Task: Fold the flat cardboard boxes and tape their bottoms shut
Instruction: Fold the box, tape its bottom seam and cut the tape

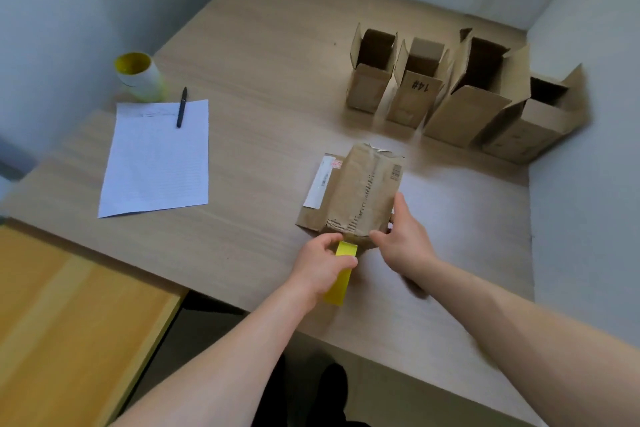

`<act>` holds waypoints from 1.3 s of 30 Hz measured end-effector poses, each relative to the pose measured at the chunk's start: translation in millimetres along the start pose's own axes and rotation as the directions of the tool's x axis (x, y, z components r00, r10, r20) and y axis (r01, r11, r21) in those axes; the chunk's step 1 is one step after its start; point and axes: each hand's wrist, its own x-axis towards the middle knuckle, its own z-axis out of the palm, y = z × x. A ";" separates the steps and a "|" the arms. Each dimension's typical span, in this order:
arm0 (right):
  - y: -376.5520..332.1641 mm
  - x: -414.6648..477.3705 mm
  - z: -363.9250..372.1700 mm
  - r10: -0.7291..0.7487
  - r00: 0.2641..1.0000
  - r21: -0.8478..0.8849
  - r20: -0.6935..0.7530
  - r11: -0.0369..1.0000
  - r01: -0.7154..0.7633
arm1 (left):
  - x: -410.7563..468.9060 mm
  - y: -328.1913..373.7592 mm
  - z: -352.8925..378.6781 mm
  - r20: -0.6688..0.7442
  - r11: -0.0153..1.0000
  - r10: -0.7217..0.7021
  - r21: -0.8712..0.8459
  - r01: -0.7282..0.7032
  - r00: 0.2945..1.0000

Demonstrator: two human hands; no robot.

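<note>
Two hands meet at the near end of a cardboard box [360, 191] lying on the table [259, 80]. The left hand [323, 265] pinches a yellow strip of tape [341, 284] at the box's edge, and the right hand [403, 239] grips its corner. Farther back, four folded boxes [464, 97] stand open in a row, with a tape roll [138, 76] far off left.

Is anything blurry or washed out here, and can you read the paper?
Head view: soft overall, smeared worst at the left edge; pale glare on the table beside the right hand gripping the cardboard box; the wide lens stretches the frame's corners; writing on the paper is too faint to read, but 14# on a folded box is legible.
</note>
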 end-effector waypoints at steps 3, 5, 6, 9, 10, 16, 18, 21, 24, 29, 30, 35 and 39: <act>-13.8 3.5 6.8 -0.016 0.998 -0.224 0.065 0.974 0.031 | 7.2 4.0 -9.9 0.042 1.000 -0.007 0.000 0.007 0.999; -19.8 7.9 9.9 -0.007 0.993 -0.308 0.116 0.951 0.042 | 12.7 4.3 -15.5 0.066 1.000 -0.030 0.007 0.029 0.997; -22.5 11.0 10.4 0.007 0.991 -0.335 0.134 0.941 0.039 | 15.2 4.2 -18.0 0.076 0.999 -0.040 0.020 0.039 0.996; -29.9 19.6 8.6 0.040 0.988 -0.375 0.147 0.927 0.018 | 25.8 5.3 -22.5 0.095 0.992 -0.067 0.116 0.056 0.993; -31.0 20.5 8.4 0.048 0.987 -0.383 0.151 0.923 0.014 | 30.1 5.2 -22.8 0.098 0.988 -0.077 0.139 0.063 0.992; -30.8 22.2 9.9 0.088 0.979 -0.416 0.183 0.909 -0.004 | 37.8 -3.4 -18.8 0.163 0.978 -0.205 0.065 0.197 0.965; -27.9 25.8 9.0 0.089 0.980 -0.417 0.181 0.909 -0.006 | 38.4 -6.4 -13.5 0.140 0.981 -0.190 0.068 0.182 0.972; -24.8 28.5 6.2 0.084 0.977 -0.435 0.196 0.900 0.010 | 30.6 -8.9 -7.8 0.094 0.979 -0.200 -0.032 0.203 0.975; -23.8 28.4 4.4 0.053 0.979 -0.437 0.197 0.899 0.039 | 28.4 -5.8 -10.8 0.077 0.950 -0.296 -0.077 0.301 0.952; -21.0 28.6 3.1 0.025 0.981 -0.441 0.191 0.896 0.063 | 33.1 -0.6 -4.0 0.047 0.925 -0.329 -0.185 0.332 0.943; -20.7 28.4 3.2 0.022 0.982 -0.441 0.187 0.895 0.064 | 33.5 -0.6 -3.6 0.062 0.920 -0.328 -0.205 0.334 0.943; -17.1 28.5 1.7 0.016 0.981 -0.436 0.195 0.897 0.072 | 31.0 5.2 -10.3 0.105 0.962 -0.237 -0.114 0.248 0.966; -16.3 28.8 1.7 0.022 0.980 -0.437 0.199 0.897 0.068 | 32.9 2.5 -9.3 0.075 0.978 -0.197 -0.055 0.201 0.978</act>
